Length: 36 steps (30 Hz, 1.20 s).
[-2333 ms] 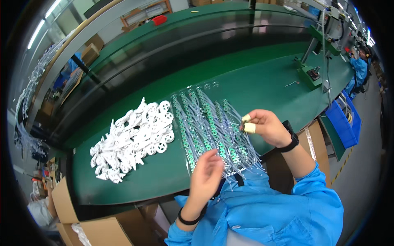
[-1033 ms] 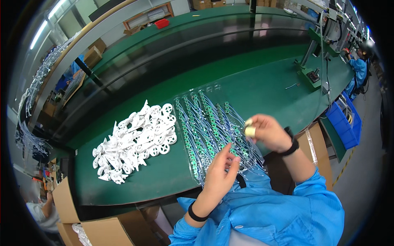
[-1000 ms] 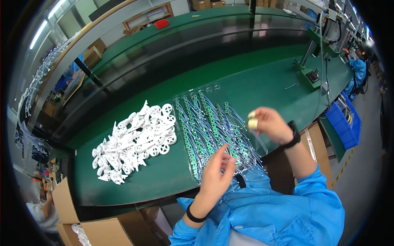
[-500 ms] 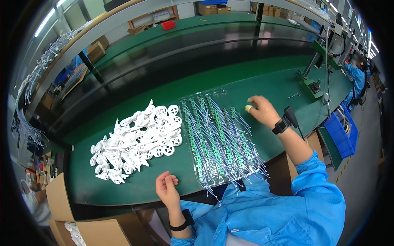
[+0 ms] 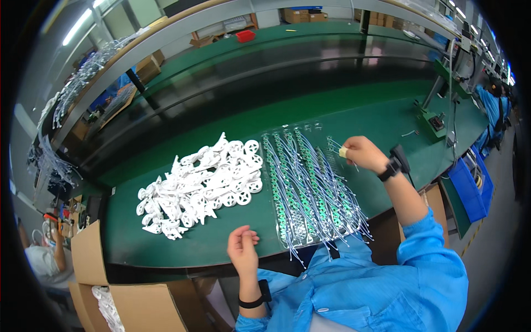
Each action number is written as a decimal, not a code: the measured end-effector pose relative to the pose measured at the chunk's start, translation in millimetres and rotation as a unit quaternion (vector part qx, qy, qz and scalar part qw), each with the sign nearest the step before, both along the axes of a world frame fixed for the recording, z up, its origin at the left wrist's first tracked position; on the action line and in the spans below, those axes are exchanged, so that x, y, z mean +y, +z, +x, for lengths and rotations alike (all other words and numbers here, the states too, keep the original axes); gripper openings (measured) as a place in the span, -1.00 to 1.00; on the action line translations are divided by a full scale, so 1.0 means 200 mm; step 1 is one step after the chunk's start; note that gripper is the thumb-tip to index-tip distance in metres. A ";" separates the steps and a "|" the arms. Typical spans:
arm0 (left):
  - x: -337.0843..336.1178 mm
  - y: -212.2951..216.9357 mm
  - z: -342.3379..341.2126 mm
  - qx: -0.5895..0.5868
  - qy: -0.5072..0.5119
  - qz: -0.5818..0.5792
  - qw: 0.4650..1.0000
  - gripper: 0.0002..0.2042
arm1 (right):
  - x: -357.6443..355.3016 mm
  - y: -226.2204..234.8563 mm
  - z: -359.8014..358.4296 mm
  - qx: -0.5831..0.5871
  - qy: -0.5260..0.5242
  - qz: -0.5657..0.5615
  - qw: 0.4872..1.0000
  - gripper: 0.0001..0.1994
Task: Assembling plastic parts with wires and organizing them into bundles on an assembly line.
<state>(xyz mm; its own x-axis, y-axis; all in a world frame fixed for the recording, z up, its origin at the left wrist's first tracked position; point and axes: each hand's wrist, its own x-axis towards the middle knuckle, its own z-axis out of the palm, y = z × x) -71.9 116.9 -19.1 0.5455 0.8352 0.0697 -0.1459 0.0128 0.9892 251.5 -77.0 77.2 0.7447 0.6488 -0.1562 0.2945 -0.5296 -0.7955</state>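
Observation:
My right hand, a yellowish cover on one fingertip, pinches the wires of a small green circuit board at the far right corner of a clear plastic tray. Rows of similar green boards with white-blue wires fill that tray, their wire ends trailing over its near edge. Left of it lies a heap of white plastic parts with spoked round ends. Close to the table's front edge, my left hand has its fingers curled together, with nothing visible in them.
An opened cardboard box with white parts stands at lower left. A green bench press is on the right of the green table. Beyond it are a blue bin and a co-worker. A shelf rail crosses the back.
My right hand has closed on a wired board that now stands apart from the others. My left hand stays curled near the front edge. The whole view has shifted slightly.

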 end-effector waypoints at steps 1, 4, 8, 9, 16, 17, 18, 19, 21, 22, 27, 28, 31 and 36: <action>-0.03 0.03 0.00 0.012 -0.009 -0.015 1.000 -0.85 | 0.00 0.00 -0.06 0.035 0.014 0.083 0.996 -0.84; -0.19 0.15 0.05 -0.042 -0.095 -0.038 0.994 -0.66 | 0.02 -0.01 -0.41 0.141 0.064 0.274 0.949 -0.90; -0.35 0.33 0.16 -0.110 -0.173 -0.086 0.975 -0.51 | -0.01 -0.03 -0.95 0.223 0.026 0.279 0.934 -0.87; -0.38 0.32 0.19 -0.127 -0.144 -0.094 0.977 -0.55 | -0.01 -0.06 -1.02 0.199 0.038 0.284 0.937 -0.87; -0.35 0.26 0.09 -0.081 -0.162 -0.111 0.977 -0.75 | -0.05 -0.14 -0.98 0.112 0.082 0.277 0.951 -0.66; -0.36 0.25 0.08 -0.075 -0.178 -0.119 0.974 -0.75 | -0.04 -0.12 -0.97 0.143 0.074 0.327 0.931 -0.66; -0.37 0.26 0.07 -0.075 -0.177 -0.121 0.974 -0.75 | -0.02 -0.09 -0.97 0.174 0.064 0.375 0.908 -0.66; -0.39 0.28 0.07 -0.042 -0.207 -0.104 0.972 -0.75 | -0.02 -0.07 -0.98 0.174 0.065 0.373 0.909 -0.66; -0.41 0.30 0.07 0.000 -0.223 -0.059 0.973 -0.75 | -0.01 -0.05 -0.98 0.218 0.078 0.343 0.911 -0.72; -0.41 0.30 0.06 -0.001 -0.224 -0.058 0.973 -0.75 | -0.01 -0.05 -0.97 0.216 0.078 0.343 0.911 -0.72; -0.39 0.27 0.05 0.004 -0.221 -0.113 0.969 -0.77 | 0.01 -0.15 -0.97 0.194 0.056 0.342 0.918 -0.79; -0.40 0.26 0.05 0.004 -0.221 -0.112 0.969 -0.77 | 0.02 -0.14 -0.98 0.194 0.056 0.342 0.918 -0.79; -0.42 0.23 0.07 0.017 -0.172 -0.074 0.982 -0.78 | 0.06 -0.11 -1.02 -0.189 0.065 0.302 0.932 -0.82; -0.42 0.24 0.06 0.001 -0.158 -0.059 0.986 -0.77 | 0.05 -0.16 -0.97 0.089 0.036 0.333 0.938 -0.82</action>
<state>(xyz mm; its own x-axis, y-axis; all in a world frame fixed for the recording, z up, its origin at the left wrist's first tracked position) -58.9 33.3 29.5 0.7800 0.6255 -0.0194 -0.1137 0.1721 0.9785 56.9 -67.3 45.7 0.6964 0.6938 0.1835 0.1412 0.1182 -0.9829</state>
